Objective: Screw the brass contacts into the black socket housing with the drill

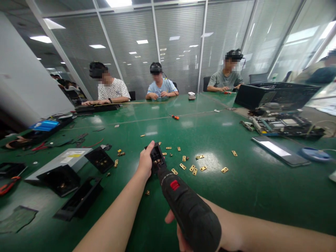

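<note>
My left hand [145, 161] is closed around the side of a small black plastic housing [156, 153], thumb along its rim, with brass-coloured pieces inside. In my right hand [181, 238] is a black cordless drill [189, 206] with a red switch on top. The drill's front end meets the near side of the housing's opening; its bit tip is hidden. Several small brass plates [192, 168] with holes lie scattered beyond and to the right. A brass screw terminal [147, 192] rests close to my left wrist. More black housings [59, 180] stand at the left.
A grey metal box [69, 154] and red-handled pliers [9, 185] lie left. On the right are a phone [280, 150], a circuit board [285, 124] and a black computer case [273, 94]. An orange screwdriver [175, 117] lies mid-table. Several people sit across and to the right.
</note>
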